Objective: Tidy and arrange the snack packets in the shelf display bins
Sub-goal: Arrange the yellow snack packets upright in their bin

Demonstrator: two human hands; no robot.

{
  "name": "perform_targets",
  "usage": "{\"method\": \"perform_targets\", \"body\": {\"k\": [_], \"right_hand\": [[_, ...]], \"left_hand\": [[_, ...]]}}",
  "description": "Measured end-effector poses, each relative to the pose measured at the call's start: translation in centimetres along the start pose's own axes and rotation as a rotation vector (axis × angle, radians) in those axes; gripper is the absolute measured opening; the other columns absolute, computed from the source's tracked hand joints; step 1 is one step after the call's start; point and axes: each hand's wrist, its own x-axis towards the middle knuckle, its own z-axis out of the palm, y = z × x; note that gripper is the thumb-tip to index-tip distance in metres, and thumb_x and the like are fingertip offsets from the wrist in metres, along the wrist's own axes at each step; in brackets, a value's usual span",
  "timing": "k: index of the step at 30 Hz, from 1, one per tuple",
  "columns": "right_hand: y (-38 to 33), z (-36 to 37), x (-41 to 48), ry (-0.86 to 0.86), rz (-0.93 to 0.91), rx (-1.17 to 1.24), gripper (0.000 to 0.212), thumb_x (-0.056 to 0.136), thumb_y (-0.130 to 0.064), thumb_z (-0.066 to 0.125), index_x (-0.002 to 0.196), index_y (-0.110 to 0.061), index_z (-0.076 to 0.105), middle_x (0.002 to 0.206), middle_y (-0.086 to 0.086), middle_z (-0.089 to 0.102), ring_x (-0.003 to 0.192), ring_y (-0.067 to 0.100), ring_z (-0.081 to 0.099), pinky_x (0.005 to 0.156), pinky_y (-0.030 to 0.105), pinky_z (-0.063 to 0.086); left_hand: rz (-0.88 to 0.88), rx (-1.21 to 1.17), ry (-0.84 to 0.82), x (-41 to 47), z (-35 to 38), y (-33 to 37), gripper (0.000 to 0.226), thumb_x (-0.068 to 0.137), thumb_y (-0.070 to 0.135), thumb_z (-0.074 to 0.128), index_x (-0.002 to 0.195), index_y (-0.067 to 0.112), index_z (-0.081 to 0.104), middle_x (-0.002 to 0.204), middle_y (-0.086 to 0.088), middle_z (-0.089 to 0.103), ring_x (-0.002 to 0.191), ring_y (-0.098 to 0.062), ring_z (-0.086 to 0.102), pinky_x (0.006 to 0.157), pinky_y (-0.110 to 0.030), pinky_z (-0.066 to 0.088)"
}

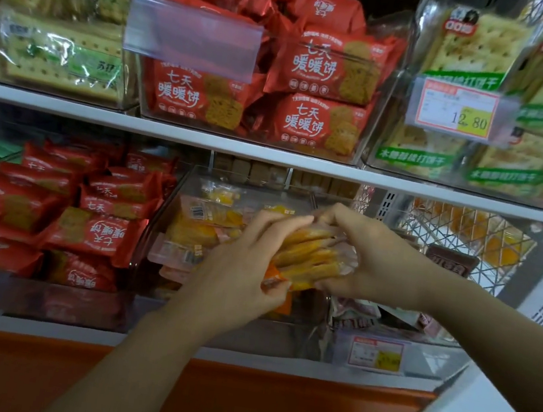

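Head view shows your left hand (241, 271) and right hand (372, 257) both clamped on one stack of yellow packets (308, 257) over the clear bin (266, 338). Squeeze unevenly and the slick packets could fan out, spilling past the bin's front wall.

you see everything through one wide-angle camera on your head, facing forward and down, close to the lower shelf bin (153, 235); your left hand (241, 271) and right hand (372, 257) sit mid-frame, the upper shelf (236, 146) above.
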Motion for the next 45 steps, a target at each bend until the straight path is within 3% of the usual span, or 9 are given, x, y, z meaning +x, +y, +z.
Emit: {"method": "perform_targets", "body": {"k": [5, 9, 12, 15, 18, 21, 27, 35, 45], "right_hand": [[-0.1, -0.2, 0.0, 0.033, -0.072, 0.028, 0.065, 0.069, -0.026, 0.082, 0.123, -0.024, 0.047, 0.106, -0.01, 0.065, 0.094, 0.001, 0.063, 0.081, 0.029, 0.052], [-0.2, 0.0, -0.6, 0.102, -0.07, 0.104, 0.053, 0.073, -0.019, 0.079, 0.121, -0.019, 0.055, 0.102, -0.009, 0.069, 0.093, 0.002, 0.066, 0.081, 0.032, 0.054], [0.3, -0.1, -1.7, 0.184, 0.001, 0.115, 0.052, 0.072, -0.02, 0.08, 0.118, -0.019, 0.057, 0.098, -0.011, 0.07, 0.089, -0.001, 0.066, 0.08, 0.028, 0.055], [1.4, -0.6, -3.0, 0.296, 0.122, 0.123, 0.047, 0.069, -0.021, 0.081, 0.111, -0.02, 0.059, 0.092, -0.012, 0.071, 0.08, -0.003, 0.067, 0.071, 0.022, 0.055], [2.4, -0.8, -4.1, 0.414, 0.226, 0.338, 0.043, 0.068, -0.012, 0.079, 0.105, -0.021, 0.06, 0.089, -0.01, 0.071, 0.08, 0.002, 0.068, 0.065, 0.013, 0.053], [3.4, -0.3, -5.0, 0.523, 0.274, 0.519, 0.041, 0.069, -0.006, 0.076, 0.102, -0.023, 0.059, 0.094, -0.005, 0.071, 0.085, 0.009, 0.07, 0.069, 0.021, 0.056], [4.2, 2.0, -6.2, 0.692, 0.385, 0.583, 0.037, 0.073, -0.009, 0.075, 0.1, -0.024, 0.055, 0.096, -0.007, 0.067, 0.082, 0.0, 0.067, 0.064, 0.011, 0.052], [4.7, 2.6, -5.7, 0.747, 0.393, 0.603, 0.038, 0.073, -0.012, 0.076, 0.098, -0.03, 0.054, 0.096, -0.009, 0.066, 0.081, -0.001, 0.066, 0.066, 0.013, 0.053], [4.8, 2.8, -5.7, 0.748, 0.37, 0.649, 0.039, 0.073, -0.012, 0.075, 0.105, -0.022, 0.055, 0.1, -0.005, 0.066, 0.085, 0.004, 0.067, 0.069, 0.016, 0.055]], "left_hand": [[0.026, 0.017, 0.05, 0.6, -0.1, -0.5, 0.087, 0.082, 0.032, 0.067, 0.14, 0.049, 0.004, 0.126, 0.017, 0.022, 0.085, -0.005, 0.052, 0.059, -0.03, 0.052], [0.007, -0.081, 0.048, 0.9, 0.0, -0.3, 0.088, 0.082, 0.036, 0.068, 0.139, 0.054, 0.004, 0.12, 0.022, 0.029, 0.092, -0.005, 0.052, 0.071, -0.034, 0.053], [-0.096, -0.192, 0.046, 1.0, -0.2, -1.1, 0.09, 0.077, 0.045, 0.071, 0.135, 0.058, 0.003, 0.125, 0.024, 0.032, 0.11, 0.008, 0.038, 0.087, -0.015, 0.043], [-0.209, -0.201, 0.005, 0.4, -0.8, -2.6, 0.076, 0.08, 0.038, 0.069, 0.134, 0.053, 0.017, 0.141, 0.017, 0.035, 0.124, 0.003, 0.035, 0.101, -0.024, 0.039], [-0.214, -0.114, -0.091, 0.0, -0.7, -2.9, 0.055, 0.087, 0.032, 0.063, 0.135, 0.041, 0.037, 0.137, 0.017, 0.042, 0.116, 0.007, 0.036, 0.089, -0.01, 0.034], [-0.137, -0.018, -0.176, 0.7, 0.2, -2.2, 0.04, 0.091, 0.034, 0.058, 0.13, 0.035, 0.05, 0.131, 0.018, 0.048, 0.112, 0.009, 0.038, 0.085, -0.004, 0.031], [0.01, 0.299, -0.505, 4.6, 2.2, -1.7, 0.037, 0.089, 0.049, 0.053, 0.123, 0.035, 0.055, 0.126, 0.011, 0.053, 0.12, -0.01, 0.043, 0.103, -0.038, 0.035], [-0.009, 0.534, -0.888, 7.2, 3.8, -2.1, 0.054, 0.081, 0.045, 0.061, 0.132, 0.039, 0.044, 0.149, 0.002, 0.027, 0.138, -0.027, 0.022, 0.106, -0.049, 0.031], [-0.033, 0.529, -0.751, 6.2, 1.0, -3.9, 0.049, 0.081, 0.027, 0.061, 0.124, 0.031, 0.039, 0.132, 0.005, 0.046, 0.118, -0.02, 0.045, 0.098, -0.033, 0.035]]}}
